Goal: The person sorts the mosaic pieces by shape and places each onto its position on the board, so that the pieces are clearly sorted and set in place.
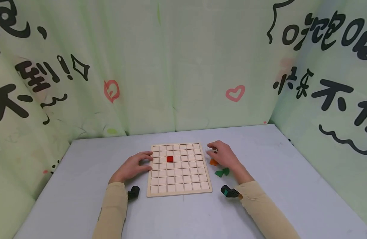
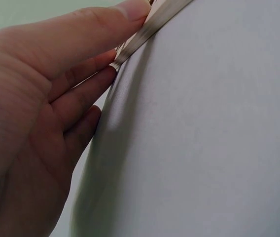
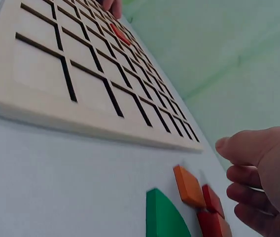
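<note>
A wooden grid board [image 1: 180, 193] lies on the table, with one red square piece [image 1: 169, 159] in a cell of its upper left part. At the board's left edge my left hand [image 1: 132, 167] rests its fingertips and thumb against the frame, fingers fairly straight. Beyond the right edge hovers my right hand [image 1: 225, 154], fingers loosely bent, holding nothing. Close by it lie an orange piece [image 3: 189, 186] and red pieces [image 3: 213, 201], which the hand mostly hides in the head view. Nearer to me are two green pieces [image 1: 219, 173] with a curved side.
Black devices [image 1: 229, 191] are strapped at both wrists and stick inward over the white table [image 1: 183, 219]. A pale green printed curtain [image 1: 177, 66] hangs behind the table and along its sides.
</note>
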`<action>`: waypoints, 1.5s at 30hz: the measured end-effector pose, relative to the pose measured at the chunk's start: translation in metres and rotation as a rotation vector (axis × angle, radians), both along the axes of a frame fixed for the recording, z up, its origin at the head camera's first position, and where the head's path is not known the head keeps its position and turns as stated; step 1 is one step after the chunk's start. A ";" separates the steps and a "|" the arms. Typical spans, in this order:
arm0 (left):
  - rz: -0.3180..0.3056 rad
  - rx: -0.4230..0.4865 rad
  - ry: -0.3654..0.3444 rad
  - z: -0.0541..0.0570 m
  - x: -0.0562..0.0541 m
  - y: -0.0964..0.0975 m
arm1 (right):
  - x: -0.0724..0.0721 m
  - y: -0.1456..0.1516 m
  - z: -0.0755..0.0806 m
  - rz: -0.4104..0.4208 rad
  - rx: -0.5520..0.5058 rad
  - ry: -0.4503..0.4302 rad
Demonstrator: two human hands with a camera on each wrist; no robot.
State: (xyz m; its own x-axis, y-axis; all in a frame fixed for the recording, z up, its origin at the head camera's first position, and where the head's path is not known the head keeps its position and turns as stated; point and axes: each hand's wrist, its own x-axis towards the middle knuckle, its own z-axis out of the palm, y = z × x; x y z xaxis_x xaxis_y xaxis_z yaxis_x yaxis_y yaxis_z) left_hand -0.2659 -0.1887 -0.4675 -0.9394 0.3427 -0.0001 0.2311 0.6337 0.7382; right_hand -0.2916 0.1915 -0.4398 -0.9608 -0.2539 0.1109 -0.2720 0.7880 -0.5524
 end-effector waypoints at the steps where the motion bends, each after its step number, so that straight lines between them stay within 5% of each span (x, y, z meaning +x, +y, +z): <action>1: 0.000 -0.002 0.000 0.000 0.000 0.000 | -0.001 0.005 -0.001 -0.013 0.005 -0.013; 7: 0.008 -0.004 -0.003 -0.001 0.000 0.000 | -0.005 0.024 -0.009 -0.044 0.044 -0.071; 30: 0.011 -0.015 -0.003 0.001 0.001 0.000 | 0.000 0.030 -0.013 -0.012 0.080 -0.044; 45: 0.005 -0.012 -0.001 0.002 0.001 0.001 | 0.010 0.048 -0.012 -0.099 0.075 -0.040</action>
